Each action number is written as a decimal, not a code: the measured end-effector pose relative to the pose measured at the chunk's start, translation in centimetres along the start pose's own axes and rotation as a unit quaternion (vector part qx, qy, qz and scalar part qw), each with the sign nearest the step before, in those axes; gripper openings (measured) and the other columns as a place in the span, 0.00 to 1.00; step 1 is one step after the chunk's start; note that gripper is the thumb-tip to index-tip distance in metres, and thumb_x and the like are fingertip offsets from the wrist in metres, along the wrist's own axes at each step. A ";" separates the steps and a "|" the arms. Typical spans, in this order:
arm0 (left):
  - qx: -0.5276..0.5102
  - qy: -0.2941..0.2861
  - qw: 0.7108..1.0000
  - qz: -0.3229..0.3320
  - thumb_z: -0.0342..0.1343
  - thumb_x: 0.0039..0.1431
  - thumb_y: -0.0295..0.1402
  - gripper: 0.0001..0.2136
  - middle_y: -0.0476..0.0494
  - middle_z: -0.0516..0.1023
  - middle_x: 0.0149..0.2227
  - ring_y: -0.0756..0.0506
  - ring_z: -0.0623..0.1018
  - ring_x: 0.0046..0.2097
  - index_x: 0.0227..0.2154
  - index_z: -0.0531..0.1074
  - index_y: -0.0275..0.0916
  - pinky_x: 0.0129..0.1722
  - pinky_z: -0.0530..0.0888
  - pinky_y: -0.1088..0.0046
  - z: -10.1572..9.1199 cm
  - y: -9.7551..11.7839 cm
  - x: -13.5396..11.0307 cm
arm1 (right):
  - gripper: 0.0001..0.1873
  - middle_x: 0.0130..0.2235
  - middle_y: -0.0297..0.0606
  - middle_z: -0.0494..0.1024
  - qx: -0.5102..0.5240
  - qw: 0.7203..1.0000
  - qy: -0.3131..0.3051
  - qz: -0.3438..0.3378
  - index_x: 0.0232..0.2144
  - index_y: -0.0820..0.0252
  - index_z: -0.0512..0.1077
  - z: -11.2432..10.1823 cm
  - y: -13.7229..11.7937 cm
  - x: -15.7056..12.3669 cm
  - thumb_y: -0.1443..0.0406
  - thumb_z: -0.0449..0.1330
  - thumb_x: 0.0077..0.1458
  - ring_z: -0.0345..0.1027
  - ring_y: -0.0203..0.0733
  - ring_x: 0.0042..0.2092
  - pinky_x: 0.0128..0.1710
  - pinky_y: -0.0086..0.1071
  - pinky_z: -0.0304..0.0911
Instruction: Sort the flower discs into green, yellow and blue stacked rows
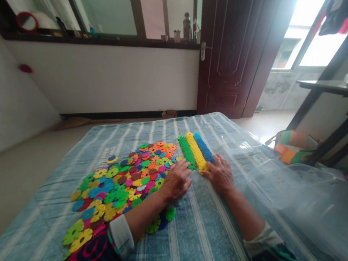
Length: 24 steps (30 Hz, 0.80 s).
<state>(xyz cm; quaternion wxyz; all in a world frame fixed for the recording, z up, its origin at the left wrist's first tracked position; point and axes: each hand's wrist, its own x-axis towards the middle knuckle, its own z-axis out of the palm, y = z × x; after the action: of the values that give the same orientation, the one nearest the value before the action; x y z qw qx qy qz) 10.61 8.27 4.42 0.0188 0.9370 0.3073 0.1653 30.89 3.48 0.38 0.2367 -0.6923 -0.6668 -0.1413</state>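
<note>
Three straight rows of stacked plastic flower discs lie side by side on the bed: a green row (187, 153), a yellow row (197, 154) and a blue row (203, 148). My right hand (221, 175) rests at the near end of the yellow and blue rows, fingers apart and touching them. My left hand (176, 181) is beside the near end of the green row, its fingers loosely bent and apart, with nothing visible in them. To its left spreads a pile of loose, many-coloured flower discs (124, 179), partly covered by my left forearm.
A blue striped sheet (200, 234) covers the bed. At the right lie a clear plastic lid (241, 142) and clear plastic containers (281, 184). Beyond the bed are a dark red door (230, 49), a window ledge (108, 41) and, right, a table (336, 87).
</note>
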 end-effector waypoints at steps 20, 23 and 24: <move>-0.011 -0.023 1.000 0.001 0.57 0.59 0.29 0.08 0.33 0.72 0.57 0.34 0.65 0.64 0.41 0.75 0.37 0.62 0.65 0.49 1.1 0.7 0.1 | 0.10 0.57 0.48 0.69 0.005 0.999 -0.036 -0.001 0.43 0.55 0.76 -0.3 0.1 0.3 0.62 0.59 0.61 0.55 0.56 0.63 0.58 0.48 0.55; -0.010 -0.028 1.000 0.002 0.56 0.59 0.29 0.07 0.33 0.72 0.58 0.34 0.65 0.64 0.40 0.75 0.36 0.62 0.65 0.49 1.0 0.6 -0.1 | 0.09 0.56 0.47 0.70 0.007 0.999 -0.031 -0.002 0.43 0.55 0.76 -0.2 0.1 0.4 0.62 0.58 0.61 0.56 0.55 0.62 0.57 0.47 0.55; -0.011 -0.027 1.000 0.004 0.56 0.59 0.29 0.07 0.33 0.72 0.58 0.35 0.65 0.64 0.40 0.75 0.36 0.62 0.65 0.49 0.9 0.6 -0.1 | 0.09 0.55 0.47 0.70 0.007 1.000 -0.030 -0.002 0.42 0.54 0.76 -0.1 0.1 0.4 0.62 0.58 0.61 0.56 0.55 0.62 0.57 0.47 0.56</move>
<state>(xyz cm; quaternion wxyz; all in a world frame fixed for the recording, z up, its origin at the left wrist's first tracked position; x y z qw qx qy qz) 11.14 7.77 3.59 0.0369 0.9420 0.3014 0.1431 31.08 3.80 0.68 0.2214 -0.6931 -0.6761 -0.1162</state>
